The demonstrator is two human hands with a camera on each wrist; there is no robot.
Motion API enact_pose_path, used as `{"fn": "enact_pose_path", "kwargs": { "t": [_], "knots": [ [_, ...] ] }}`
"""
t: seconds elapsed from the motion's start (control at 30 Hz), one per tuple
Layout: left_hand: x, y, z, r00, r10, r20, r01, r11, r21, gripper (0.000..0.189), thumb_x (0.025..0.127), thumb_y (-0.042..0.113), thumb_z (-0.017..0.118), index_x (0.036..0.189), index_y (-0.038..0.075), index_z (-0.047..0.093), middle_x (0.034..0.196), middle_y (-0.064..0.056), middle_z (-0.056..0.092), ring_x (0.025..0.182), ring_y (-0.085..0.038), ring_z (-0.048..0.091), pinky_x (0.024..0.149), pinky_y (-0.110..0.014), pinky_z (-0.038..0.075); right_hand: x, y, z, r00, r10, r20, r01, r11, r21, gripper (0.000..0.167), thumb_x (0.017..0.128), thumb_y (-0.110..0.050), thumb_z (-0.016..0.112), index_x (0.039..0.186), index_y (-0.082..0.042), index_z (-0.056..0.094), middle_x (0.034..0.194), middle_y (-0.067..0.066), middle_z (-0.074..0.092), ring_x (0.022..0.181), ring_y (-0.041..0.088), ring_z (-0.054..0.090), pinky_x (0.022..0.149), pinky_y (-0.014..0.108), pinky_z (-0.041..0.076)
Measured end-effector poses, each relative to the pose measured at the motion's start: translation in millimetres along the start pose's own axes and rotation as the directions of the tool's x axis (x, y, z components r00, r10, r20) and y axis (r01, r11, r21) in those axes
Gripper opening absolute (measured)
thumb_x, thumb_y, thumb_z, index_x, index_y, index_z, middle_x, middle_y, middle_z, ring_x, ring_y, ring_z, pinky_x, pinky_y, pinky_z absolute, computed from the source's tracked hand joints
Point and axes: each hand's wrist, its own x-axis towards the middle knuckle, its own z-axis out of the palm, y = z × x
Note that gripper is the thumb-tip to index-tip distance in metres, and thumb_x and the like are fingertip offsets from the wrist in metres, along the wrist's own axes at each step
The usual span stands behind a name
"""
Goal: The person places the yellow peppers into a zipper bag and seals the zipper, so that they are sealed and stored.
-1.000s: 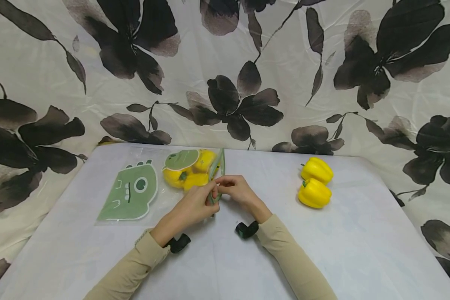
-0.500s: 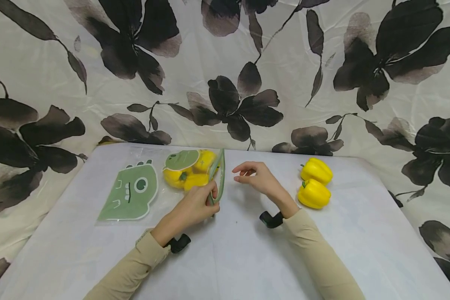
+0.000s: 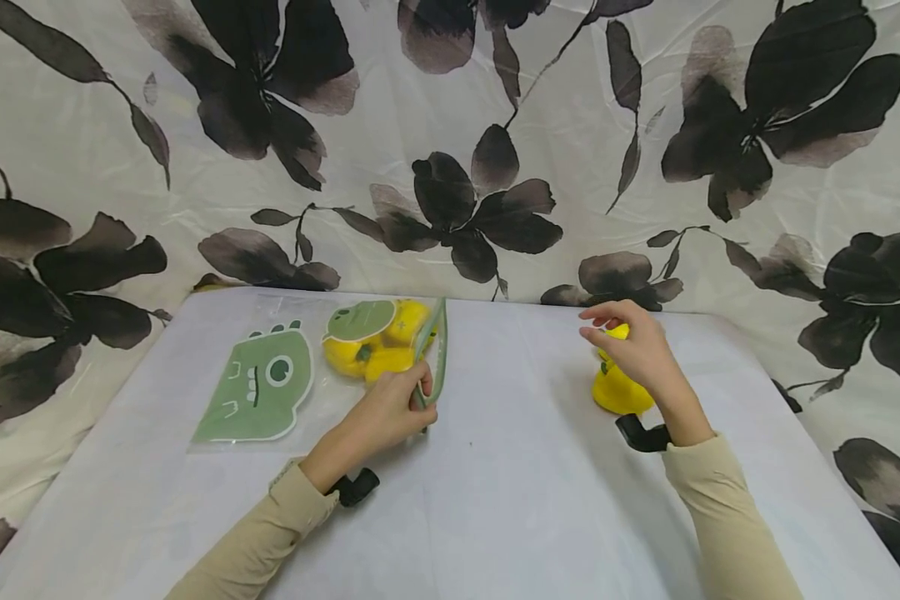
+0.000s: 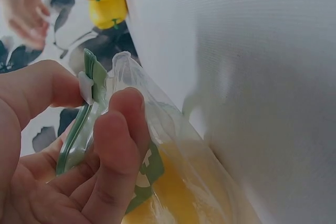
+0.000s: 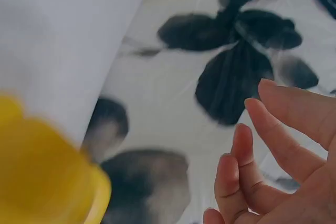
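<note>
Left grip [image 3: 393,404]: grasping. Fingers pinch the green zip edge [image 3: 441,354] of a clear bag [image 3: 363,319]. Left wrist view: 1 fingertip against a small white tab [image 4: 85,88] on the zip, other fingers bent beside the clear plastic. Head view: the zip's 2 strips stand apart above the pinch.

Right grip [image 3: 637,346]: released, fingers loosely bent and spread. In the head view it hangs in front of 2 loose yellow peppers [image 3: 617,390], hiding part of both; the right wrist view shows a gap between the fingertips and the blurred yellow at lower left.

Clear bag: lies by the counter's far edge, left of that edge's middle, mouth toward the right edge. Contents: several bagged peppers [image 3: 382,365], yellow, 1 green stem visible; exact count cannot be told through the print.

Loose peppers: toward the counter's far right corner, 1 close to the far edge, the other just nearer the person.

Flat bag [image 3: 258,387]: green cartoon print with 1 eye, between the clear bag and the counter's left edge, toward the far left corner. Whether the 2 bags overlap: cannot tell.

Counter [image 3: 510,517]: white surface. Beyond its far edge, a pale cloth [image 3: 450,108] with dark flowers. Each wrist carries 1 black device [image 3: 356,487] below a beige sleeve [image 3: 258,537].
</note>
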Motion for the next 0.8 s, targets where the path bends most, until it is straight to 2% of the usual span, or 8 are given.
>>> {"fn": "enact_pose_path", "kwargs": {
  "t": [0.1,0.2,0.3,0.4,0.67,0.8],
  "knots": [
    [-0.3,0.0,0.0,1.000,-0.008,-0.002,0.008,1.000,0.002,0.022,0.079,0.003,0.071,0.089,0.009,0.052,0.058,0.004,0.050,0.050,-0.009,0.046,0.046,-0.023,0.039,-7.7,16,-7,0.999,0.033,0.010,-0.031,0.993,-0.117,0.031,0.093,-0.018,0.068,0.118,0.000,0.067,0.113,0.022,0.057,0.108,0.040,0.047,0.091,0.057,0.031],
    [-0.2,0.4,0.2,1.000,-0.015,-0.003,0.015,1.000,0.004,0.023,0.079,0.004,0.071,0.089,0.010,0.052,0.059,0.004,0.050,0.050,-0.009,0.046,0.047,-0.023,0.039,-14.7,31,-9,0.994,0.083,0.070,-0.066,0.974,-0.219,0.041,0.088,-0.020,0.073,0.121,0.003,0.064,0.117,0.027,0.055,0.111,0.045,0.043,0.094,0.063,0.029],
    [0.0,0.8,0.4,1.000,-0.020,-0.002,0.020,1.000,0.008,0.023,0.079,0.004,0.071,0.089,0.010,0.052,0.059,0.003,0.050,0.051,-0.009,0.047,0.047,-0.023,0.039,-20.3,43,-6,0.984,0.109,0.143,-0.067,0.959,-0.274,0.051,0.082,-0.020,0.079,0.123,0.004,0.062,0.120,0.031,0.051,0.112,0.050,0.042,0.095,0.063,0.035],
    [0.0,1.2,0.4,1.000,-0.026,0.001,0.026,1.000,0.005,0.023,0.079,0.004,0.072,0.089,0.010,0.051,0.060,0.003,0.050,0.051,-0.010,0.047,0.047,-0.023,0.039,-24.4,52,-1,0.979,0.100,0.177,-0.041,0.951,-0.307,0.056,0.077,-0.019,0.082,0.124,0.003,0.062,0.122,0.033,0.051,0.110,0.051,0.045,0.092,0.063,0.040],
    [0.5,1.5,0.6,1.000,-0.030,0.004,0.030,1.000,0.000,0.023,0.080,0.005,0.071,0.089,0.011,0.051,0.060,0.003,0.050,0.051,-0.010,0.047,0.047,-0.023,0.039,-27.8,57,6,0.985,0.086,0.150,-0.019,0.915,-0.404,0.058,0.072,-0.018,0.082,0.124,-0.002,0.063,0.123,0.029,0.056,0.102,0.045,0.056,0.084,0.060,0.044],
    [0.3,1.1,0.7,0.999,-0.032,0.009,0.032,0.999,-0.007,0.023,0.080,0.004,0.071,0.089,0.010,0.051,0.060,0.003,0.050,0.051,-0.010,0.047,0.047,-0.023,0.039,-27.6,54,6,0.987,0.093,0.135,-0.028,0.908,-0.419,0.058,0.071,-0.019,0.083,0.123,-0.003,0.064,0.121,0.026,0.060,0.101,0.044,0.058,0.080,0.059,0.045]
  ]
}}
